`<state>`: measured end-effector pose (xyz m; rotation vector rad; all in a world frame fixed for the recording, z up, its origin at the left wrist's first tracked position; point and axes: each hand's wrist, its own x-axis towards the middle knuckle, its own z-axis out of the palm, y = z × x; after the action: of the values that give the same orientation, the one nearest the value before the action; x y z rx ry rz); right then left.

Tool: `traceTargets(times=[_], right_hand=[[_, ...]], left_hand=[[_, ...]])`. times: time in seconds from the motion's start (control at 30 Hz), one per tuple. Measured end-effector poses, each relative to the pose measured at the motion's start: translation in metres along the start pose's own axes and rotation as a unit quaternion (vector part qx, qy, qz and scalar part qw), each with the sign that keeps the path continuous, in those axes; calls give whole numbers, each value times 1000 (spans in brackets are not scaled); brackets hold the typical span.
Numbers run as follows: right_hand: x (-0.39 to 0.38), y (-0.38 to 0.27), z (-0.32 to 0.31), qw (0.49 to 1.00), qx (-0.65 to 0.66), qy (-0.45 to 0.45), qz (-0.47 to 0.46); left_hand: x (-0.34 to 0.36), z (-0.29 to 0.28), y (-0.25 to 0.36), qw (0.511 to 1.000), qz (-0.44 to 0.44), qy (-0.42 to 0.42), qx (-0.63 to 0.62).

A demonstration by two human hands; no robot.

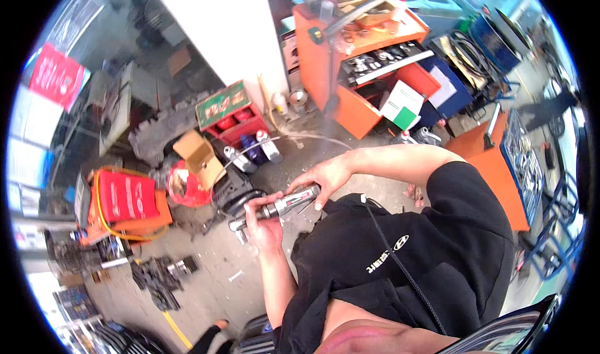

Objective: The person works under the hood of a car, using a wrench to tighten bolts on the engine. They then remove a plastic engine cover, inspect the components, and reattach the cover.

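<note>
A silver-grey air ratchet (292, 202) with a red and white label lies across both hands in front of my chest. My left hand (265, 228) wraps round its narrower front part, near the bright metal head at the left end. My right hand (329, 176) grips the thicker rear end, thumb on the near side and fingers over the far side. A dark round part (240, 201) on the floor shows just behind the ratchet head. Beyond my right hand, a thin hose (294, 135) arcs over the floor; where it ends is hidden.
An orange tool cabinet (359, 119) with pulled-out drawers stands beyond. Several bottles (267, 146) stand by a red and green box (231, 113). An open carton (199, 159) sits over a red bag. Metal parts (159, 279) lie lower left; at right, an orange cart (494, 166) holds wrenches.
</note>
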<state>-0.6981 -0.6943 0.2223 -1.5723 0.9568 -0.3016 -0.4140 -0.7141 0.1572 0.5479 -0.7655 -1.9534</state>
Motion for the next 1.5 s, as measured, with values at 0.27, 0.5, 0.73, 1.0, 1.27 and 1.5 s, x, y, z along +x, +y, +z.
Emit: traceTargets(times=[0.27,0.5,0.73,1.0,1.27,1.5], right_hand=[[-96,64,48,984,36,168,49],[-135,81,126,919,233,316,18],[-163,54,124,875,250,414,7],[-205,154,95,871,129,469,-75],[-348,241,118,792,60,582,177],[-500,342,334,531,285,642,474]], left_hand=[[10,98,-10,955,62,-273,94],[24,140,-14,968,-25,-248,-40],[50,163,-36,968,-65,-214,-112],[60,251,-77,972,-17,-235,10],[46,396,-223,974,-97,-144,148],[16,552,-426,793,-446,-391,140]])
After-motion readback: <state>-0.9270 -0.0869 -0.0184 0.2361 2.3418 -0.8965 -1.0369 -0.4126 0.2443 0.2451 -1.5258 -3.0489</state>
